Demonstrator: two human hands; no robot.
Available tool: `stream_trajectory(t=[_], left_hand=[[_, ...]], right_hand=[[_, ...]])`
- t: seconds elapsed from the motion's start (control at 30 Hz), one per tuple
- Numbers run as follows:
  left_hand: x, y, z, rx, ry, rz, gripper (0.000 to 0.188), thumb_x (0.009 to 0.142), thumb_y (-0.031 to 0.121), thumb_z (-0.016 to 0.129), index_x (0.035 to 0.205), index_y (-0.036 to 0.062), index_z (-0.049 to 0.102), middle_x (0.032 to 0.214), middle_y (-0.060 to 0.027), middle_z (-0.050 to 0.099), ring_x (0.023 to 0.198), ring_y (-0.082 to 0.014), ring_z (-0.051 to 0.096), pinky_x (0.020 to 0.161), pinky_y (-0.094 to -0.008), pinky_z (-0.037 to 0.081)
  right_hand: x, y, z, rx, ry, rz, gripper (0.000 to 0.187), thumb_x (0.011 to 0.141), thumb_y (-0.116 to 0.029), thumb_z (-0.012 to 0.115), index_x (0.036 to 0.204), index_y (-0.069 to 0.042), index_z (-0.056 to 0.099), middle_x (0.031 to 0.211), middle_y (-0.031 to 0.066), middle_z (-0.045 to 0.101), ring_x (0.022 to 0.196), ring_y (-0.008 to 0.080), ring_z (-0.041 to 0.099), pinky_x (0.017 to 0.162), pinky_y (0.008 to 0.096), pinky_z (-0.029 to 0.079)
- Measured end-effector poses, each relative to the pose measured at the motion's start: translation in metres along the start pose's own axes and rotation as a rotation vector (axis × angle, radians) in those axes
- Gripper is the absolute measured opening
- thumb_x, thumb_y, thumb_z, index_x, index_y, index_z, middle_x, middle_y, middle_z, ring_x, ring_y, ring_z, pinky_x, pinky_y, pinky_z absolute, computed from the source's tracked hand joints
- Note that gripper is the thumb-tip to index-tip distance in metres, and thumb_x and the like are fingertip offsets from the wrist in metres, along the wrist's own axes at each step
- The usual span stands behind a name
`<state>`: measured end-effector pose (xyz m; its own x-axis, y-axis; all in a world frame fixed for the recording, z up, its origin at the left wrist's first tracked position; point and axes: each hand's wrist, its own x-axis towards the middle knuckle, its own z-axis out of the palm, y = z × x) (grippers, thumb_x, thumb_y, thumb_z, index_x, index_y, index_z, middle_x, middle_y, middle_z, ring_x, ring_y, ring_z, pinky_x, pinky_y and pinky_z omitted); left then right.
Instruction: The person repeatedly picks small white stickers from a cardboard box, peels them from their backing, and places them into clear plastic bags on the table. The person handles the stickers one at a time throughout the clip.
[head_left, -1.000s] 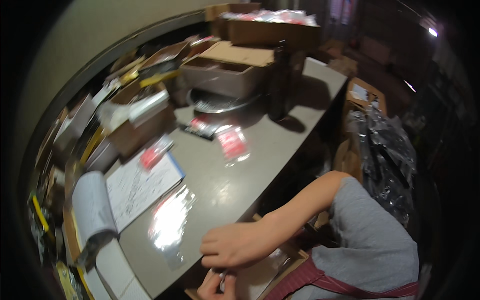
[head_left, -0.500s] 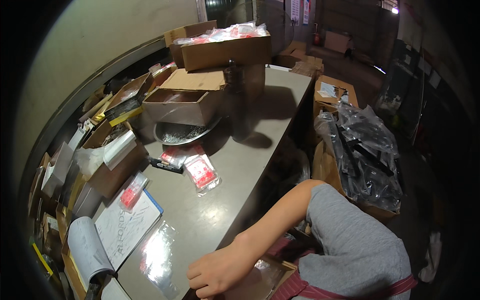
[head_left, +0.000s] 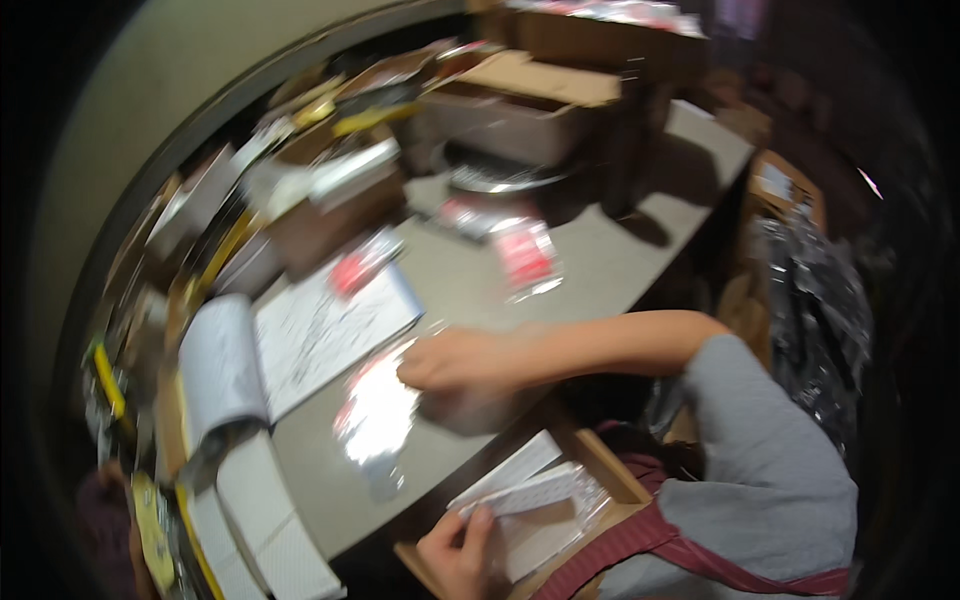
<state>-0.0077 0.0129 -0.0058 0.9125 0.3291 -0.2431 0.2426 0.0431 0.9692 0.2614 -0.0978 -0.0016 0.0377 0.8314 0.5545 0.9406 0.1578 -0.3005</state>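
My left hand (head_left: 462, 553) is low in the view, over an open cardboard box (head_left: 622, 468) at my lap. Its thumb and finger pinch the end of a white paper strip (head_left: 530, 498), possibly a flat packet. More white paper and clear film lie in the box beneath. My right hand (head_left: 465, 365) is over the table, its curled fingers at the edge of a shiny clear plastic bag (head_left: 378, 415) with red print. Motion smears those fingers, so whether they grip the bag cannot be made out.
A written-on pad (head_left: 335, 335) and a curled paper stack (head_left: 222, 365) lie to the left. Red-and-clear packets (head_left: 525, 255) lie farther back, before a metal bowl (head_left: 510, 178) and a cardboard box (head_left: 510, 125). Black plastic wrapping (head_left: 815, 300) is at the right.
My right hand has moved up from the lap box to the plastic bag on the table. My left hand, now visible, holds white paper. The view has swung down and left.
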Motion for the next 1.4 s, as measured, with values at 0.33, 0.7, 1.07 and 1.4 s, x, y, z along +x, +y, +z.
stream_trajectory(t=[0.33, 0.7, 1.07, 1.4], left_hand=[[0.002, -0.022, 0.005, -0.106, -0.089, 0.096, 0.022, 0.099, 0.011, 0.071, 0.115, -0.0026, 0.077, 0.098, -0.0089, 0.077, 0.088, -0.0112, 0.067, 0.078, -0.0251, 0.052], [0.003, -0.020, 0.006, -0.002, -0.096, 0.192, 0.023, 0.098, 0.012, 0.071, 0.116, -0.0011, 0.076, 0.102, -0.0128, 0.078, 0.090, -0.0142, 0.071, 0.079, -0.0264, 0.054], [0.002, -0.021, 0.005, -0.041, -0.074, 0.145, 0.023, 0.099, 0.013, 0.071, 0.117, -0.0002, 0.077, 0.106, -0.0112, 0.079, 0.091, -0.0126, 0.071, 0.079, -0.0259, 0.055], [0.000, -0.017, 0.008, -0.068, -0.091, 0.137, 0.024, 0.101, 0.014, 0.069, 0.115, -0.0043, 0.077, 0.105, -0.0093, 0.076, 0.095, -0.0119, 0.066, 0.084, -0.0262, 0.050]], right_hand=[[0.030, 0.003, -0.073, 0.136, -0.388, 0.566, 0.023, 0.092, -0.021, 0.065, 0.101, 0.000, 0.067, 0.087, 0.0167, 0.070, 0.082, 0.0310, 0.069, 0.074, 0.0415, 0.055], [0.027, 0.013, -0.081, 0.294, -0.651, 0.766, 0.026, 0.090, -0.019, 0.067, 0.101, 0.004, 0.068, 0.081, 0.0087, 0.070, 0.075, 0.0157, 0.065, 0.070, 0.0324, 0.053], [0.014, 0.007, -0.082, -0.053, -0.615, 0.742, 0.035, 0.086, -0.026, 0.076, 0.105, 0.002, 0.069, 0.090, 0.0194, 0.072, 0.088, 0.0343, 0.071, 0.078, 0.0428, 0.055], [0.033, 0.006, -0.067, 0.125, -0.481, 0.559, 0.033, 0.089, -0.026, 0.075, 0.105, 0.000, 0.061, 0.095, 0.0191, 0.068, 0.092, 0.0349, 0.067, 0.080, 0.0462, 0.052]])
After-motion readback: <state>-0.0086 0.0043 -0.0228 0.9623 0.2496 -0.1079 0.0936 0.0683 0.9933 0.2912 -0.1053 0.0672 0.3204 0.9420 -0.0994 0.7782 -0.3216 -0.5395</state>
